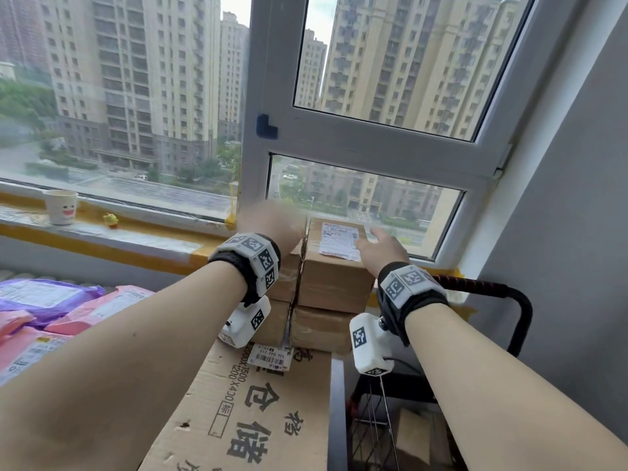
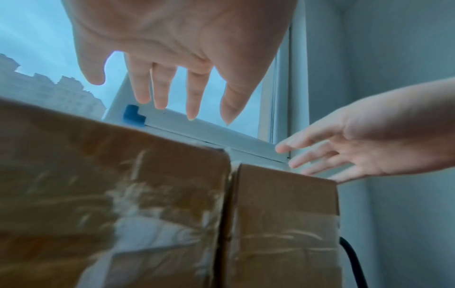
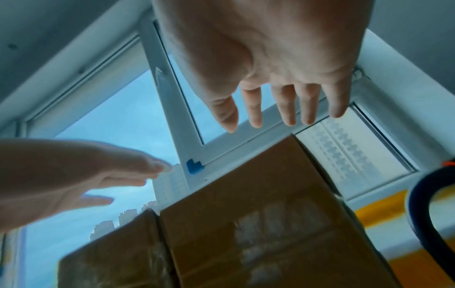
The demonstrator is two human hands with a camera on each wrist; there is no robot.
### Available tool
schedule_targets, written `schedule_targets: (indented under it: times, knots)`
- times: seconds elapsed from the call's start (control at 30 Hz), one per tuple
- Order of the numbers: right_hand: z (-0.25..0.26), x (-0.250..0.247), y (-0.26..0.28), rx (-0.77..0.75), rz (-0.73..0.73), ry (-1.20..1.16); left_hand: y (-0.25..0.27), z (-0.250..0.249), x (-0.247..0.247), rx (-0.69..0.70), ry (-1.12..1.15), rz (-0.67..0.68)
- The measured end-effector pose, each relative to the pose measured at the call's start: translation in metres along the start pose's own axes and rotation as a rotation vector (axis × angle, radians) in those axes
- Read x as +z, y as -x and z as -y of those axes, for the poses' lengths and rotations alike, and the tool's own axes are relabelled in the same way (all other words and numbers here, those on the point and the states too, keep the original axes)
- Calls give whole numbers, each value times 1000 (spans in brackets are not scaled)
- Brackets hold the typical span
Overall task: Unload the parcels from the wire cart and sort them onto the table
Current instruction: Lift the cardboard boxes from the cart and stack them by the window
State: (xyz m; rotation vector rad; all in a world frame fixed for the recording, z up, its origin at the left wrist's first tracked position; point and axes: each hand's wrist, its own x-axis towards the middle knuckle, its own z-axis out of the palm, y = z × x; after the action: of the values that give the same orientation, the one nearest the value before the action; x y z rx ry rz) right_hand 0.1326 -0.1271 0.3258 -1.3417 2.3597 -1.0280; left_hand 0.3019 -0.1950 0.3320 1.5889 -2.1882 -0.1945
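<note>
both hands are held flat with fingers spread, nothing gripped: the left hand above the left stack of cardboard parcels, the right hand over the labelled top parcel. the stacks stand on flattened cardboard, beside the wire cart.

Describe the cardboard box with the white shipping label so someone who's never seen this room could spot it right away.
Start at the window and look just below its small lower pane, where brown cardboard boxes are stacked in two columns on a flattened printed carton. The labelled box tops the right-hand column, beside the right hand. It alone shows a white shipping label on its top face.
</note>
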Motion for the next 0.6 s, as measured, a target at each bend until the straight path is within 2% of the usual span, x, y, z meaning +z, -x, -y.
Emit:
schedule_targets:
  times: [0.13,0.27,0.6]
  knots:
    - [11,-11,10,-109,-42,131,8,-24,-6,139,4,-9]
    - [13,-19,20,-152,-83,246,18,-44,-6,243,12,14]
    - [-34,-47,39,-48,-121,432,37,-98,26,456,108,132]
